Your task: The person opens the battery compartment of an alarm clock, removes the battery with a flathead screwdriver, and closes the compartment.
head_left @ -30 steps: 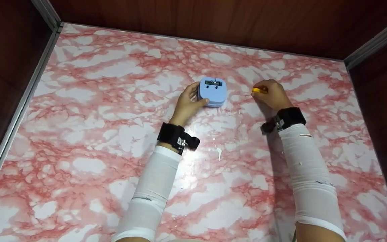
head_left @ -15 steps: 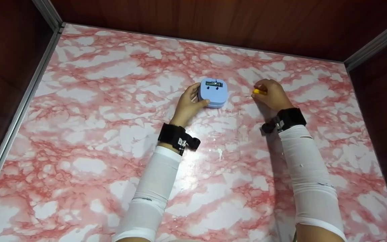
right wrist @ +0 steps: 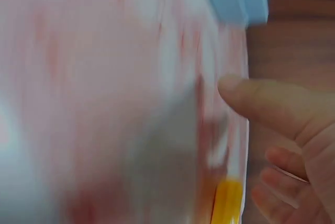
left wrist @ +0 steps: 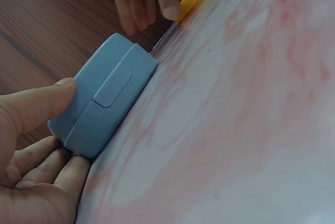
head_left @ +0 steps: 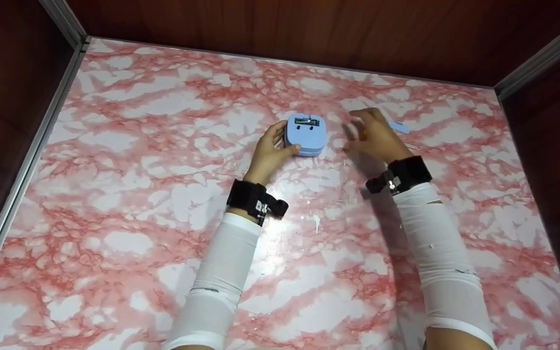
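Observation:
A light blue rounded-square box (head_left: 306, 138) with a dark slot and two small black dots on top sits on the table. My left hand (head_left: 270, 153) grips its left side, thumb at the front and fingers round the far side, as the left wrist view of the box (left wrist: 107, 96) shows. To the right, my right hand (head_left: 377, 138) is spread with thumb and fingers apart, holding nothing. Close by it on the table lies a yellow handle with a black end (left wrist: 191, 2), like a small screwdriver's, mostly hidden by the hand in the head view.
A flat light blue strip (head_left: 398, 127) lies just beyond my right hand. The pink marbled table (head_left: 129, 209) is bounded by dark wooden panels (head_left: 289, 34) at the back and both sides.
My right hand has let go of the yellow handle, opened its fingers and moved slightly left towards the box. The blue strip behind it has come into view. My left hand keeps its grip.

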Demonstrator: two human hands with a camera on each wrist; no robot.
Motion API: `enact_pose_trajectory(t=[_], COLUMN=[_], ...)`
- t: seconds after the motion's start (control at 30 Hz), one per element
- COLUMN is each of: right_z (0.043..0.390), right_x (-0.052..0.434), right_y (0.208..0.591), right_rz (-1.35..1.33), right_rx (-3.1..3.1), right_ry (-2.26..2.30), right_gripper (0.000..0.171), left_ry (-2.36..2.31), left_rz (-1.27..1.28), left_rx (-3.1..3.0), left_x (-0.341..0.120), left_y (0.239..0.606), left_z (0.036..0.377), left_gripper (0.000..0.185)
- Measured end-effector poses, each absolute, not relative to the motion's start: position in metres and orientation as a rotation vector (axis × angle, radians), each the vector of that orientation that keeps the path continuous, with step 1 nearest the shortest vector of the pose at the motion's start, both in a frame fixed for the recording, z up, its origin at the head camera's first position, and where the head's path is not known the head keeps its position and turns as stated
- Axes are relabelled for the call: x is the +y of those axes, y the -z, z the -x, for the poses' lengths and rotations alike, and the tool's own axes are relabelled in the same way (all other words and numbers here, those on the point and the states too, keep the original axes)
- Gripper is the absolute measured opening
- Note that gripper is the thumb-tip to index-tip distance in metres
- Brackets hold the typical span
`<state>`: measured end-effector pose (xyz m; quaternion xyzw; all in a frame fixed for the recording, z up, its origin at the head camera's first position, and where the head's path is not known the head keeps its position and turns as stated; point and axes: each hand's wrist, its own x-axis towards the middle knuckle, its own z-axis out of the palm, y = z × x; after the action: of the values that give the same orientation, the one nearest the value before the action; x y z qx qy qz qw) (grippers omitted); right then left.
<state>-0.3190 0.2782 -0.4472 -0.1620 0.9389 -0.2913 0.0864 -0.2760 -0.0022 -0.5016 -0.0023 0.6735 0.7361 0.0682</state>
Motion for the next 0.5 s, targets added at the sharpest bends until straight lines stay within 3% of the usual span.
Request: enact_pose_trajectory(t=[0.4, 0.5], right_z=[0.311, 0.312], right_x=[0.210, 0.201], right_y=[0.440, 0.440], right_rz=[0.448, 0.439], right_rx=[2.588, 2.625], right_ry=[1.028, 0.986], right_gripper=[0.103, 0.102], left_ry=[-2.231, -2.250], left_rz=[-0.012, -0.027], left_rx=[2.022, 2.008], left_x=[-0.003, -0.002], left_y=[0.502, 0.501], left_z=[0.274, 0.275], left_gripper=[0.076, 0.075])
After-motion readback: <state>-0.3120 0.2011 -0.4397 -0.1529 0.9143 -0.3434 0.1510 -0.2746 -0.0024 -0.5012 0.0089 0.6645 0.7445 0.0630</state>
